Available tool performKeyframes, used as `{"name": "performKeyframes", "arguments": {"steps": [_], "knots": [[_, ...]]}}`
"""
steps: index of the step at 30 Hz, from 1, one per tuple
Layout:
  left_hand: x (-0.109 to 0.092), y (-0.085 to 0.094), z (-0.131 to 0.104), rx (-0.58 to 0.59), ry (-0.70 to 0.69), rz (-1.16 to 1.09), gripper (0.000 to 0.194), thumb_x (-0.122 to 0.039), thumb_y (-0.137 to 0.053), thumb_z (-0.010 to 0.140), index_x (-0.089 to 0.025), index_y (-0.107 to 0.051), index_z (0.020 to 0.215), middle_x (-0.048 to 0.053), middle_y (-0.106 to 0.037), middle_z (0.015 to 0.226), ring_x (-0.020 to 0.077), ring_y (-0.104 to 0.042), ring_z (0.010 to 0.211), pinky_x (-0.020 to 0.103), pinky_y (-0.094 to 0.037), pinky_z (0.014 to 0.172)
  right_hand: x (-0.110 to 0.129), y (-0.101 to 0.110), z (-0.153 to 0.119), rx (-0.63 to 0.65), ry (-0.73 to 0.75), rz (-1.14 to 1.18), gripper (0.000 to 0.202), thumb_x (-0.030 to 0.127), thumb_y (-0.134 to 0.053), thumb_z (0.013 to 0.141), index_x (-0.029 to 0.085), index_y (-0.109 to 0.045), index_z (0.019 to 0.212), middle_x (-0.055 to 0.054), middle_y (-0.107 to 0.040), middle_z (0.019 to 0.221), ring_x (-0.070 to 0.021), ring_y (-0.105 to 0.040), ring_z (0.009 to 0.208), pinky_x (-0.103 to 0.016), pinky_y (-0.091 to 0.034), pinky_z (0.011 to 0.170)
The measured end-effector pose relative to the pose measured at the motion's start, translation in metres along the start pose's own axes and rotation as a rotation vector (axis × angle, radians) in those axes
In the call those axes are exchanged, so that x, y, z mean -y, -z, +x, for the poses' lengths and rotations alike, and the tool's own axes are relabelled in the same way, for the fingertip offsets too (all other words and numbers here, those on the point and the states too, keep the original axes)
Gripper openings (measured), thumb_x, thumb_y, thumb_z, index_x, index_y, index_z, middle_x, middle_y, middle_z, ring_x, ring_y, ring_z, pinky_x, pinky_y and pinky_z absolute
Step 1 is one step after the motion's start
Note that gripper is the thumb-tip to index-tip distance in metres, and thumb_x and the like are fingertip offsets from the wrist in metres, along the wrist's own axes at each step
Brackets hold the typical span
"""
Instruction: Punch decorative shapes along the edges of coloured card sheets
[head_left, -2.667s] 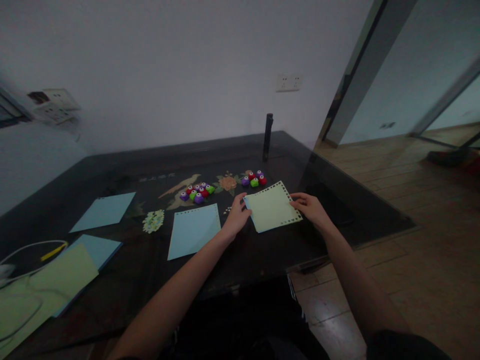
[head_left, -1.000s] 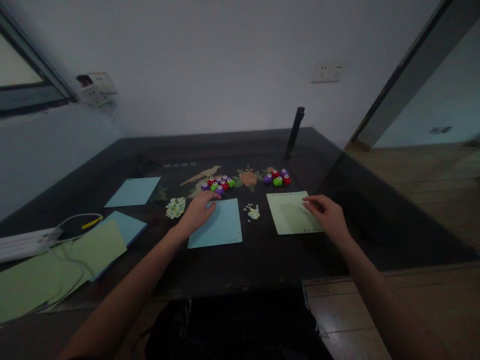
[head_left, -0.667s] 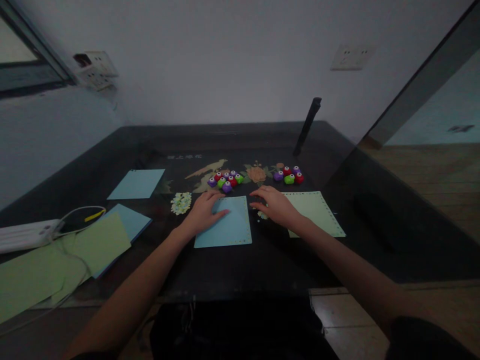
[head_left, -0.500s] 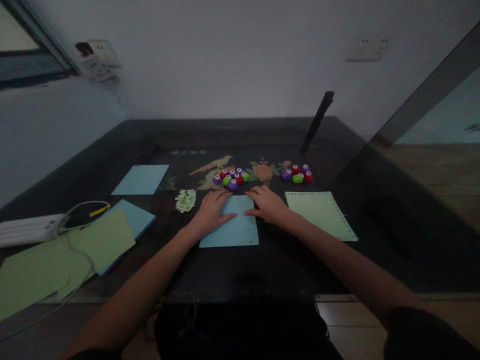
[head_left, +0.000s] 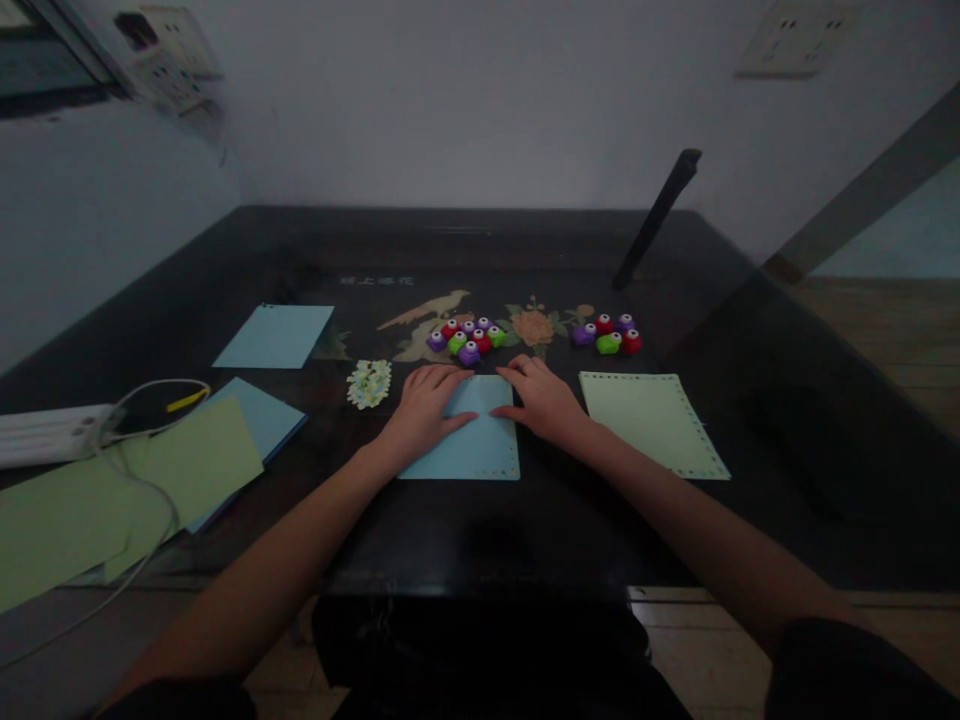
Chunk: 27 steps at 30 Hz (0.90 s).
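Note:
A sheet of light blue paper lies on the dark table in front of me, with a row of small marks or holes along its near and right edges. My left hand rests on its upper left part, thumb apart from the fingers. On the upper right corner lies my right hand, also with the thumb spread from the fingers. Both thumbs point inward across the sheet with a gap between them. Just beyond the fingertips sits a cluster of red, green and purple eyeball-like figures.
A pale green sheet with marked edges lies right, below more small figures. Left are small flower-like pieces, a blue sheet, stacked green paper and a white power strip with its cable. A black rod slants up behind.
My view has tilted slightly downward, so the table's contents appear higher or shifted. Both hands stay on the blue sheet in nearly the same pose.

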<state>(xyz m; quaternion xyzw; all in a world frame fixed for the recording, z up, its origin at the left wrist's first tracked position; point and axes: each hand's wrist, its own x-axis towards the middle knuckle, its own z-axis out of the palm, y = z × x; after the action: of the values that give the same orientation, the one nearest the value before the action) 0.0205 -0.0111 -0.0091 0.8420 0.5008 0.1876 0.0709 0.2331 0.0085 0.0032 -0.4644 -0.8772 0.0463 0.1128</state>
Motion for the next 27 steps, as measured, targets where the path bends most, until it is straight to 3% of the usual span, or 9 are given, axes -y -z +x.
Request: {"name": "performKeyframes", "arguments": {"steps": [27], "knots": [[0.0018, -0.0012, 0.0010, -0.003, 0.010, 0.011, 0.054, -0.043, -0.063, 0.078, -0.021, -0.048, 0.125, 0.009, -0.052, 0.121, 0.0269, -0.045, 0.115, 0.044, -0.032, 0.099, 0.0021, 0.0038, 0.0001, -0.001, -0.062, 0.069, 0.047, 0.036, -0.067, 0.077, 0.016, -0.057, 0.119, -0.012, -0.052, 0.113, -0.0259, -0.051, 0.106, -0.038, -0.050, 0.082]]}}
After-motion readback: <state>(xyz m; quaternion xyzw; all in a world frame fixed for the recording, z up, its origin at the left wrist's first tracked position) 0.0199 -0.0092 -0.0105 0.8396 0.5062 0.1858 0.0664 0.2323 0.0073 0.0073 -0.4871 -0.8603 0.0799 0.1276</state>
